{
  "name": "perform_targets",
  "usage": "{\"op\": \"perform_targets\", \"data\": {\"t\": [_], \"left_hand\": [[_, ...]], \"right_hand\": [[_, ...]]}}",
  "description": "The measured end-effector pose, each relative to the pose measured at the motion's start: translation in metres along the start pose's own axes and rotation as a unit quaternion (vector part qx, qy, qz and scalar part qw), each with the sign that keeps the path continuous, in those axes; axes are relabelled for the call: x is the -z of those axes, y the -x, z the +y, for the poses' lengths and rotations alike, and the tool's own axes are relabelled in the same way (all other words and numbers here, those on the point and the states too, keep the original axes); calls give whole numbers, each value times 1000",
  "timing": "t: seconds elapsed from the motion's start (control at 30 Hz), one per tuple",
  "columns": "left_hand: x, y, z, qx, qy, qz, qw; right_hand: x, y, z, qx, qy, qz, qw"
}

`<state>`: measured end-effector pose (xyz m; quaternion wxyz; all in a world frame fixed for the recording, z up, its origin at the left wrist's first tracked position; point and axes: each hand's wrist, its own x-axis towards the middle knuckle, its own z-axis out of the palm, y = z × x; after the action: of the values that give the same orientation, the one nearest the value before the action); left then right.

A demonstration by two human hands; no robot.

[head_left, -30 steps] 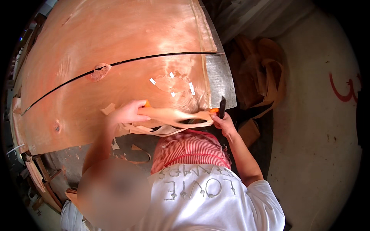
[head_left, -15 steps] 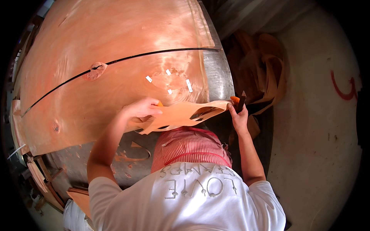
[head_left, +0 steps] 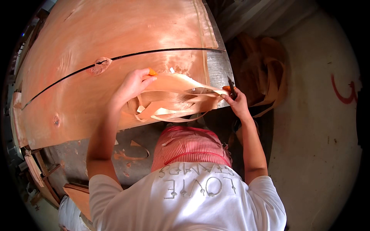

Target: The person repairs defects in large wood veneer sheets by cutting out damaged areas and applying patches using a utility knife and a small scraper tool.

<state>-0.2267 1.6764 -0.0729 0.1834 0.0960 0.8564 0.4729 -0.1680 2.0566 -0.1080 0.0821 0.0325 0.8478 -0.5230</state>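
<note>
My left hand (head_left: 133,86) grips the left end of a thin, torn piece of pale wood veneer (head_left: 173,101) with holes in it. My right hand (head_left: 237,102) pinches the right end of the same piece and also holds a dark blade (head_left: 232,82). Orange covers show on fingertips of both hands. The piece sags and curls between my hands, over the near right corner of a large reddish veneer sheet (head_left: 115,42). A dark curved gap (head_left: 162,52) crosses that sheet, with a knot-shaped patch (head_left: 99,66) on it.
The sheets lie on a grey metal table (head_left: 216,69), its edge bare at the right. Veneer scraps (head_left: 131,153) lie on the grey surface near my body. A pile of curled veneer offcuts (head_left: 266,69) sits on the concrete floor (head_left: 316,127) to the right.
Both hands have carried the veneer piece farther over the sheet. It was stretched nearly flat half a second ago; now it droops and curls between them.
</note>
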Motion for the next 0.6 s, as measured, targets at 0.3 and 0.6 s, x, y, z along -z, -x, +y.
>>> {"op": "perform_targets", "data": {"t": [0.3,0.6], "left_hand": [[-11,12,-3,-8,29,25,999],[-24,19,60,-151,-151,-15,977]], "right_hand": [[-2,13,-4,-14,25,4,1000],[0,13,-36,20,-75,14,997]]}}
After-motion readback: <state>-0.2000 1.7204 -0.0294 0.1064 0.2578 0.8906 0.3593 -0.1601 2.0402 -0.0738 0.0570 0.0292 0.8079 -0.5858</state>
